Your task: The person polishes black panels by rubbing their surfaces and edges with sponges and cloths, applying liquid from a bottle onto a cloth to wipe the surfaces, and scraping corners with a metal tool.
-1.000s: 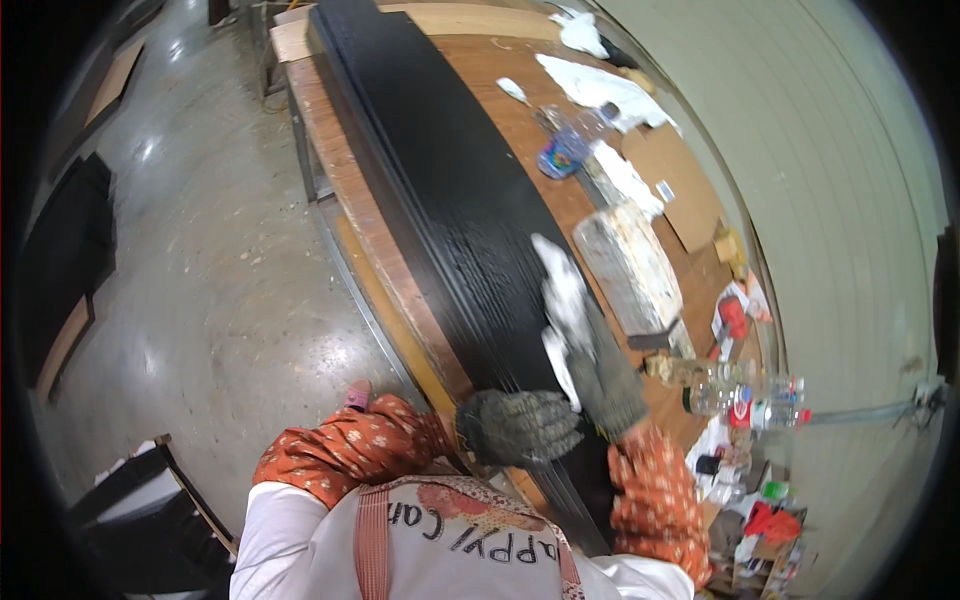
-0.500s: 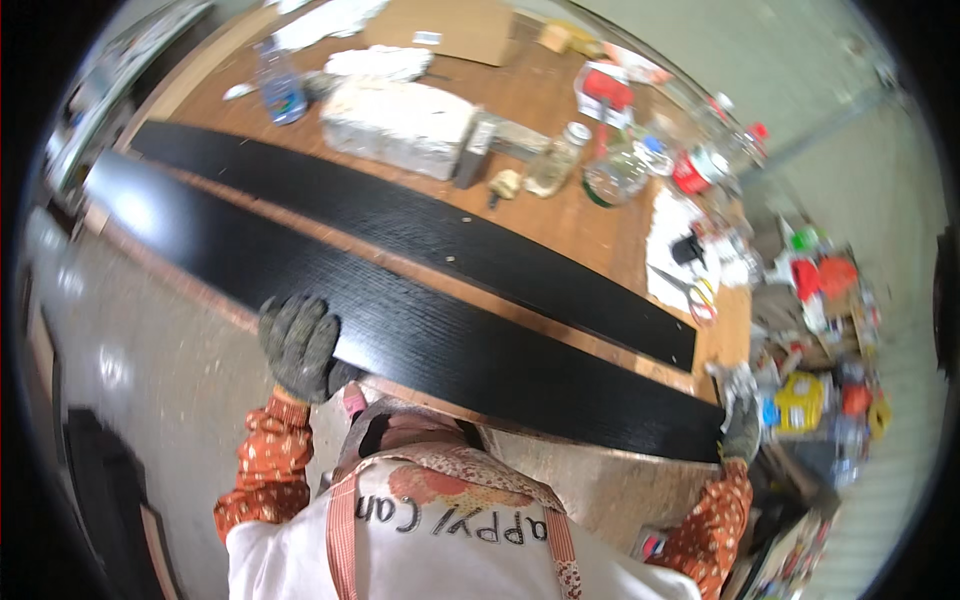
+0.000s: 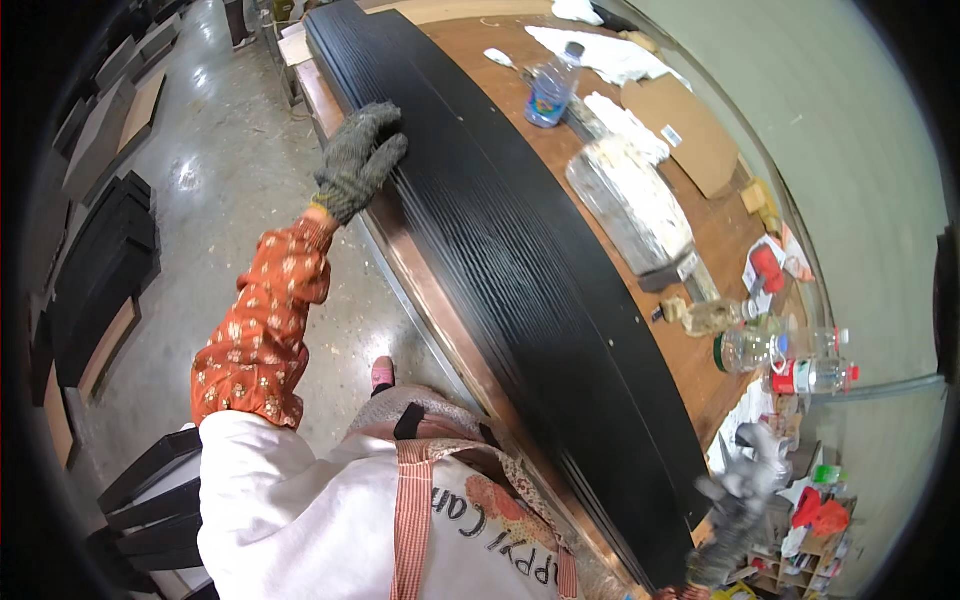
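Note:
A long black wood-grain board (image 3: 520,270) lies along the near side of a brown workbench (image 3: 700,240). My left hand (image 3: 358,160), in a grey knit glove, rests flat on the board's near edge towards its far end, fingers spread. My right hand (image 3: 740,495), gloved too and blurred, hovers by the board's near end at the lower right; it holds nothing that I can make out.
On the bench behind the board stand a plastic bottle (image 3: 551,88), a wrapped block (image 3: 630,205), cardboard (image 3: 680,130), white rags (image 3: 600,50) and several bottles and cans (image 3: 790,355). Dark panels (image 3: 100,270) are stacked on the concrete floor to the left.
The view has swung round, so the board now runs away from me. My left hand slid out along the board's near edge. My right hand has come off the board's end.

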Available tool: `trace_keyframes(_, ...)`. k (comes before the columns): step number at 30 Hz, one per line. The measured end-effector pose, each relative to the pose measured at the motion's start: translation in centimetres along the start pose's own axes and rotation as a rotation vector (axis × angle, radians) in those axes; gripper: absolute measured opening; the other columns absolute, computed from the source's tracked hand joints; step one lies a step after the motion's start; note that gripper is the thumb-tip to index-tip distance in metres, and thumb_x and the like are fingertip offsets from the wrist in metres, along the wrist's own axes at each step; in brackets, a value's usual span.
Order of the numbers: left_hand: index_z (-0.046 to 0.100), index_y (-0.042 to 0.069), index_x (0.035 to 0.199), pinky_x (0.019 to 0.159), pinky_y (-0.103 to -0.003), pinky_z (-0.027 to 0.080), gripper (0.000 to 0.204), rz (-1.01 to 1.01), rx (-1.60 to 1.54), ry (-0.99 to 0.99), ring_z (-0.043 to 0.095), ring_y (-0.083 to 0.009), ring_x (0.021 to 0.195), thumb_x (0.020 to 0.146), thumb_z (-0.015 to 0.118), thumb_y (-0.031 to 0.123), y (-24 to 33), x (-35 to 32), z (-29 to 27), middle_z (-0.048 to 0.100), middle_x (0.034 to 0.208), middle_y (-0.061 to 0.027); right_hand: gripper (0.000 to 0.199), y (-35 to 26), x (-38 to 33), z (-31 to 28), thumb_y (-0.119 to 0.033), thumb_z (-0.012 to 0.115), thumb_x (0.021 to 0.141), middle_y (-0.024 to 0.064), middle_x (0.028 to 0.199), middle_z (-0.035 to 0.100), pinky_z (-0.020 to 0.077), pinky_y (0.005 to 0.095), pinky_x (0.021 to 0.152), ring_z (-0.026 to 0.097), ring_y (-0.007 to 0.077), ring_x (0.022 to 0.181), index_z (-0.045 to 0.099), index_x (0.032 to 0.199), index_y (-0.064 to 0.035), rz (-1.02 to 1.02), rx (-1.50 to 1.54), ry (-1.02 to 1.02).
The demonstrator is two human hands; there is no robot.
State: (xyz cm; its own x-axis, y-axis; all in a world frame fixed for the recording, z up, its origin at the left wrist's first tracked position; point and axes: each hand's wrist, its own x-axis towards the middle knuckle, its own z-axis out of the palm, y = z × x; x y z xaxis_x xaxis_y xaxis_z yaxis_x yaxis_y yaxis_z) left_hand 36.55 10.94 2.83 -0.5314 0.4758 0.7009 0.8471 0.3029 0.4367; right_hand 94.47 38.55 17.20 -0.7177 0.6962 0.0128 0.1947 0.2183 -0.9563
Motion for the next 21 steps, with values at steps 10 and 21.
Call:
trace_keyframes(10, 0.057, 0.005, 0.132, 0.118, -0.049, 0.023, 0.041, -0.004, -0.114, 0.106, 0.035, -0.0364, 0.141, 0.092, 0.058, 0.016, -4.5, -0.2, 0.3, 0.050, 0.142, -0.0166, 0.056, -1.7, 13.2, 25.1, -0.026, 0.058, 0.095, 0.0294, 0.131, 0.052, 0.0455, 0.0475, 0.100, 0.056, 0.0443, 0.116, 0.043, 0.139, 0.0045, -0.594, -1.004, -0.344)
trace_keyframes(21, 0.061, 0.012, 0.129, 0.114, -0.051, 0.032, 0.059, 0.125, -0.038, -0.040, 0.041, -0.0352, 0.136, 0.073, 0.069, 0.023, -7.2, 0.4, -0.7, 0.053, 0.140, -0.0119, 0.065, -7.0, 39.0, 52.7, -0.036, 0.053, 0.096, 0.0296, 0.141, 0.045, 0.0372, 0.0433, 0.109, 0.046, 0.0416, 0.130, 0.034, 0.145, 0.0032, -0.632, -0.740, -0.523)
